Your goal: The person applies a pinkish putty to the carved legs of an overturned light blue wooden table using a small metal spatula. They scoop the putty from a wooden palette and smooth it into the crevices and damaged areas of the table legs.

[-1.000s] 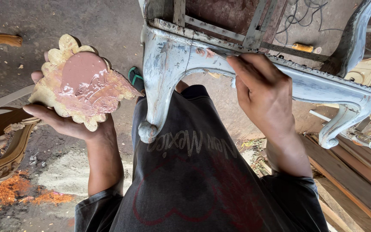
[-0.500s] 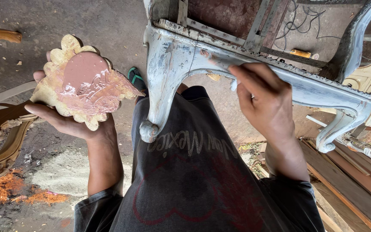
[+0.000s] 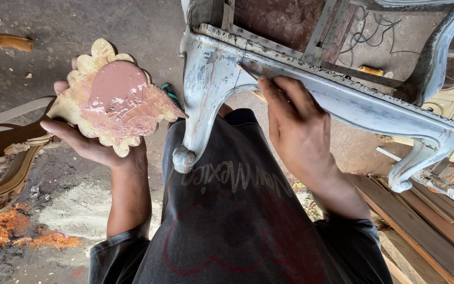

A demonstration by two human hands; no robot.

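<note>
Right hand (image 3: 298, 131): clenched on a thin blade, barely seen, its tip pressed to the grey-blue carved wooden chair rail (image 3: 342, 100).
Rail axis: runs rightward and downward from the fingertips.
Left hand (image 3: 80, 139): cupped under a scalloped wooden piece smeared with pink putty (image 3: 114, 97), held well apart, leftward.
Nearer hand: right.

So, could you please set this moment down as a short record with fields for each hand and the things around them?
Left hand: palm up, holding a scalloped wooden piece covered with pink putty
Right hand: pressing a thin blade on the rail of a pale blue carved chair frame
Frame's leg: curved, ending in a rounded foot
Ground: orange sawdust, carved wood, planks
</note>
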